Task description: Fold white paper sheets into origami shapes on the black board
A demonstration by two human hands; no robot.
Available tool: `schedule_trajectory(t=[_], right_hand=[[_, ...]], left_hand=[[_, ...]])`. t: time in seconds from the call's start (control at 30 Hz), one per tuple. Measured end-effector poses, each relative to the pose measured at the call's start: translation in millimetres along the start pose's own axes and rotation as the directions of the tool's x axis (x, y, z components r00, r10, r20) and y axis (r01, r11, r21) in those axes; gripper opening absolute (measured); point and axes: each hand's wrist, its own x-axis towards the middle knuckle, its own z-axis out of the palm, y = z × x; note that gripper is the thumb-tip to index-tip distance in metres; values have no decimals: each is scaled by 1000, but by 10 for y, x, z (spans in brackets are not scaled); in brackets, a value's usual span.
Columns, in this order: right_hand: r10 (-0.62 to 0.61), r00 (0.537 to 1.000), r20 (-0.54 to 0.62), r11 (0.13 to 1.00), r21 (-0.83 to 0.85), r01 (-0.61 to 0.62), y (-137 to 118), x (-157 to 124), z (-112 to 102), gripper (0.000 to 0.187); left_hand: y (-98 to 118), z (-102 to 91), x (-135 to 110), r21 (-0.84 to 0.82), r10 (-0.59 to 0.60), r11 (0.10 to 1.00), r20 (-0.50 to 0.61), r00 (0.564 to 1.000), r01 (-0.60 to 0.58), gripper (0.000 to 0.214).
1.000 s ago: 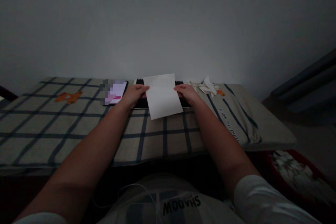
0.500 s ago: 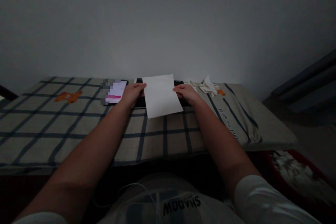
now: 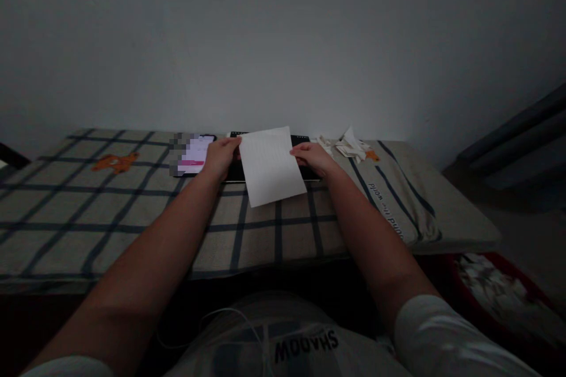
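A white sheet of paper (image 3: 272,168) with faint lines is held up between my two hands, its near edge slanting a little. My left hand (image 3: 221,156) pinches its left edge close to the upper corner. On the opposite side my right hand (image 3: 313,156) pinches the right edge between thumb and fingers. Beneath the sheet lies a flat black item (image 3: 234,174) with a row of small white marks along its far edge; the paper covers most of it, so I cannot tell what it is.
A phone (image 3: 194,156) with a lit screen lies left of my left hand. Crumpled paper pieces (image 3: 349,146) lie to the right, by the wall. The surface has a checked cloth (image 3: 150,206). On the floor at right stands a red basin (image 3: 526,274) full of paper scraps.
The sheet has tilted slightly, its near edge dropping lower toward me. My left hand has shifted a little left and up along with it; my right hand is almost unmoved.
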Motion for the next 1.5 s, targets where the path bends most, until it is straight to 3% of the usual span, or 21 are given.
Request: schedule_trajectory(t=[0.3, 0.4, 0.53, 0.63, 0.83, 1.0, 1.1, 1.3, 1.5], right_hand=[[10, 1000, 21, 1000, 6, -10, 12, -2, 11, 12], [14, 1000, -4, 1000, 4, -14, 10, 1, 12, 13], [10, 999, -51, 1000, 21, -9, 6, 11, -8, 13], [-2, 997, -71, 999, 35, 5, 10, 20, -25, 12], [3, 997, -73, 1000, 31, -1, 26, 37, -31, 10], [-9, 996, -85, 999, 42, 12, 72, 92, -73, 8], [-15, 996, -88, 999, 50, 20, 87, 108, -83, 4], [-17, 994, -103, 997, 78, 25, 81, 97, -49, 4], [-32, 988, -153, 991, 125, 51, 80, 117, -65, 3]], left_hand=[[17, -22, -4, 201, 164, 968, -57, 985, -149, 19], [35, -24, -2, 85, 106, 991, -52, 993, -102, 18], [26, -21, 1, -67, -26, 997, 102, 994, 33, 15], [22, -5, -15, -58, -86, 994, 159, 984, 96, 8], [59, 22, -42, -75, -121, 989, 108, 987, 130, 4], [59, 17, -69, -47, -214, 971, 261, 941, 234, 3], [31, 19, -76, 2, -218, 974, 275, 936, 227, 4], [-4, 17, -61, 25, -124, 992, 204, 971, 122, 19], [29, 2, -88, 37, -246, 967, 384, 890, 252, 13]])
